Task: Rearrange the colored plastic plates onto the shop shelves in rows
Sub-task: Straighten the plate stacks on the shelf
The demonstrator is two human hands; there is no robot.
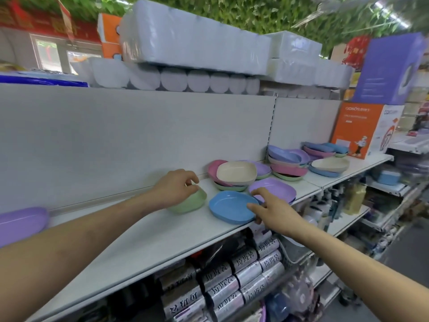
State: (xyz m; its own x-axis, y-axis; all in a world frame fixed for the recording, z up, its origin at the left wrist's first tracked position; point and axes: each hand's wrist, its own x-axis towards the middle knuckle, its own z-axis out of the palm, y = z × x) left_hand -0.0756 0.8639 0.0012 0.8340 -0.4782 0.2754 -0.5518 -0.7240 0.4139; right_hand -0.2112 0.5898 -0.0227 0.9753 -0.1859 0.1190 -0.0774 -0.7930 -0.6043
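both hands are up on the white shelf (139,238) right now. left hand (176,189) sits on the green plate (193,203), fingers (193,179) curled down over its far rim and pinched on it, so the plate lies right under the palm and flat on the shelf. right hand (275,212) is at the blue plate (228,206), just beside the green one. the thumb lies on the near-right rim and another finger tucks under the edge at the shelf lip, so that's a grip on the rim, with the plate stretching off to the left of the fingers. the index finger reaches on toward the purple plate (276,185), which lies just behind the blue one; whether it touches is hard to tell.

behind those, against the back panel, a cream plate (236,174) tops a loose, tilted pile, with a pink plate (214,168) leaning beside it. further right there's a taller mixed stack (287,165), then another cream plate on a blue one (329,165). way off at the left edge, well apart from the rest, another purple plate (21,221) lies alone on the shelf.

up top, wrapped white paper rolls (192,43). an orange box (357,131) stands at the right end of the shelf, and printed rolls (246,275) fill the shelf below.
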